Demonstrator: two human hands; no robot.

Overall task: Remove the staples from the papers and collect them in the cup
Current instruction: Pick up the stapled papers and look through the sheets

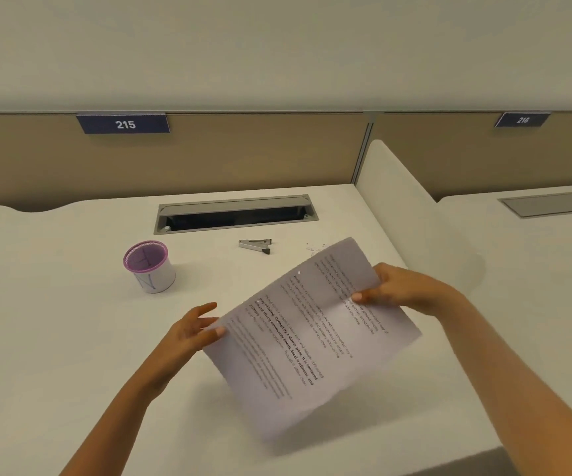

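Note:
I hold printed papers tilted above the white desk. My left hand pinches their left edge with thumb and fingers. My right hand grips the upper right edge, thumb on the printed face. A purple-rimmed white cup stands upright to the left, apart from both hands. A metal staple remover lies on the desk beyond the papers. A few tiny loose staples lie near the papers' far corner. No staple is visible in the papers.
An open grey cable tray is sunk into the desk at the back. A white side divider bounds the desk on the right. A tan partition carries the label 215.

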